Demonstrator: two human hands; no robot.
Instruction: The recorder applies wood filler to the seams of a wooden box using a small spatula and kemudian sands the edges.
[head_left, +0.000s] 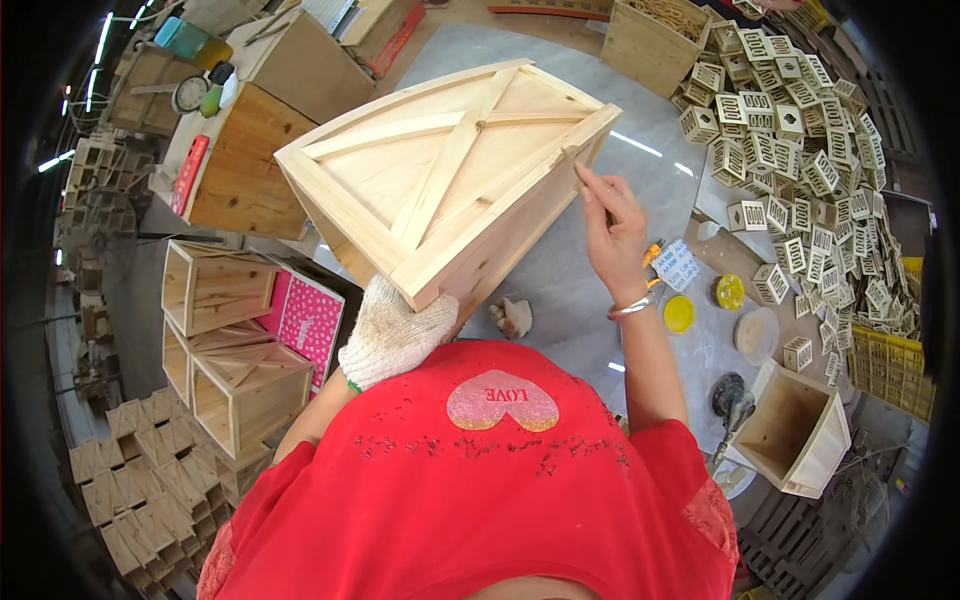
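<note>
A pale wooden crate [375, 165] with crossed slats on its upper face is tilted over the grey worktable [470, 80]. My left hand [395, 335], in a white knitted glove, grips the crate's near lower corner. Bare and wearing a bracelet, my right hand [615, 230] is at the crate's right edge. Its thumb and forefinger are pinched together there, around a small thin piece whose kind I cannot make out. A crumpled white glove [512, 317] lies on the table beside the crate.
Yellow lid [679, 314], yellow-filled tub [728, 291], clear bowl [757, 335] and power tool [732, 398] are at right, near an open wooden crate [785, 430]. Small slotted wooden boxes [790, 150] pile up behind. More crates [235, 385] stack at left.
</note>
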